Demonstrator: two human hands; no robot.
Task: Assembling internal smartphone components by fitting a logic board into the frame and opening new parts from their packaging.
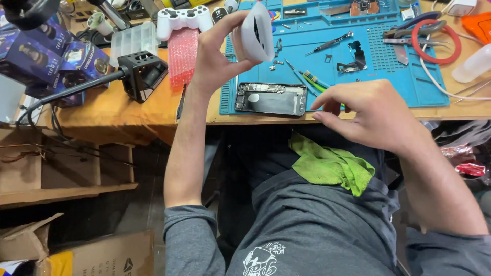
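My left hand is raised above the bench and holds a white roll of tape upright by its rim. Below it an opened phone body lies on the front edge of a blue work mat. My right hand hovers at the table's front edge just right of the phone, fingers loosely curled, holding nothing. Green and blue hand tools lie on the mat right behind that hand. A green cloth rests on my lap.
Tweezers, small metal parts and screws are scattered on the mat. A white game controller, pink bubble wrap, a black cube on an arm and blue boxes sit left. A red cable ring lies right.
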